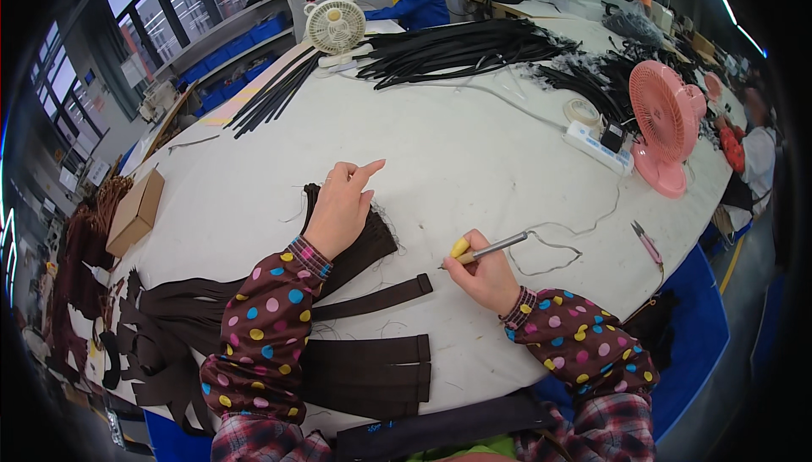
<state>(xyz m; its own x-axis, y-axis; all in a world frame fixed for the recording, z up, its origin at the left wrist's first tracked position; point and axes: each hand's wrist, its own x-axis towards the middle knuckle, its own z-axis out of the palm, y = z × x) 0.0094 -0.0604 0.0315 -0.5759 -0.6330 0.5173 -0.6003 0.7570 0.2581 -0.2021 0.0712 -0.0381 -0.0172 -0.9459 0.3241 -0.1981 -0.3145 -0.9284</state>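
My left hand hovers over a stack of dark brown straps on the white table, thumb and forefinger pinched together and raised, possibly on a thin thread too fine to tell. My right hand grips a small metal tool with a yellow handle, its tip pointing right toward a loose thread. More brown straps lie flat under my left forearm, and one strap runs between my arms.
A pink fan and power strip stand at the right, pink snips near the edge. A white fan and black strap bundles lie far back. A cardboard box sits left. Other people work at the back and right.
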